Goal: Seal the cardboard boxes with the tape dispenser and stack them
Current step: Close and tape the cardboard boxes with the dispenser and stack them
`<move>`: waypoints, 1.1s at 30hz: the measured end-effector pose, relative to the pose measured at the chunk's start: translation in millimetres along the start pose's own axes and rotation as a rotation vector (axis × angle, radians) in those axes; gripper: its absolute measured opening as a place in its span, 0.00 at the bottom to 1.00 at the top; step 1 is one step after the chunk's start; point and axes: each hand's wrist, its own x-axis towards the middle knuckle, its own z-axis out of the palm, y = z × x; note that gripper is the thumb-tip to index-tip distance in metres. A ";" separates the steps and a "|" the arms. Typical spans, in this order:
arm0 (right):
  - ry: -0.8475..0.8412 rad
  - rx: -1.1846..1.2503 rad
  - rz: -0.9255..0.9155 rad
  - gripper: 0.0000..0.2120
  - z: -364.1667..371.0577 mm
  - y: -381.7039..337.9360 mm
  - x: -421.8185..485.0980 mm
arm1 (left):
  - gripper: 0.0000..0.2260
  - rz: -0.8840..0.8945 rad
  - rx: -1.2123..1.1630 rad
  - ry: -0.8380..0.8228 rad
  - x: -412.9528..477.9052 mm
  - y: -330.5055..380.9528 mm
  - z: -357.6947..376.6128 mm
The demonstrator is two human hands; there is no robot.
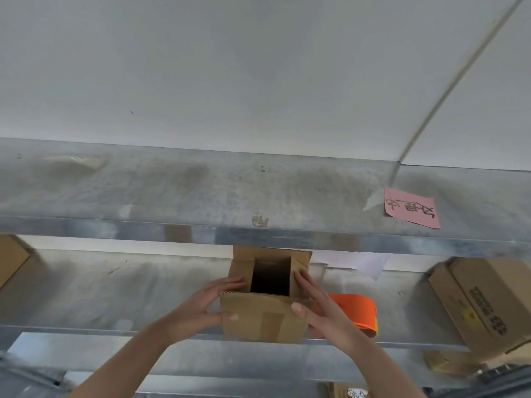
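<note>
A small brown cardboard box [263,320] stands on a metal shelf [115,294] with its top flaps spread and its dark inside showing. My left hand [207,303] holds its left side, fingers on the left flap and thumb on the front face. My right hand [319,305] holds the right side the same way, fingers laid over the right flap. An orange tape dispenser [359,311] lies on the shelf just right of the box, partly hidden behind my right hand.
A larger printed cardboard box [482,303] sits tilted at the shelf's right end; another box [11,259] shows at the far left. The upper shelf board [201,191] overhangs close above, with a pink note [411,208] on it. More cardboard [448,363] lies below right.
</note>
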 end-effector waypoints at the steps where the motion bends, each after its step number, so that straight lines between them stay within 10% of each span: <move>1: 0.005 -0.078 -0.020 0.38 0.3 2.9 -0.4 | 0.31 -0.002 0.021 0.022 0.4 -1.1 3.6; 8: 0.119 -0.487 -0.078 0.33 -0.8 15.7 -0.6 | 0.31 -0.001 0.085 0.421 8.9 -4.4 33.0; 13: 0.154 -0.354 -0.060 0.34 11.3 25.9 9.3 | 0.32 -0.040 -0.339 0.498 12.8 -4.1 31.5; 17: 0.220 -0.031 0.037 0.42 21.5 32.3 6.7 | 0.37 -0.047 -0.124 0.543 20.1 -9.0 26.5; 21: 0.203 -0.001 0.049 0.49 15.0 29.3 8.2 | 0.45 -0.099 -0.104 0.337 35.1 -5.3 3.7; 24: 0.181 -0.044 0.026 0.46 11.4 26.7 11.2 | 0.30 -0.015 0.120 0.143 37.7 -1.9 -9.0; 33: 0.203 -0.369 0.007 0.49 -40.8 63.4 -20.2 | 0.30 0.042 0.258 0.092 16.8 -22.5 7.4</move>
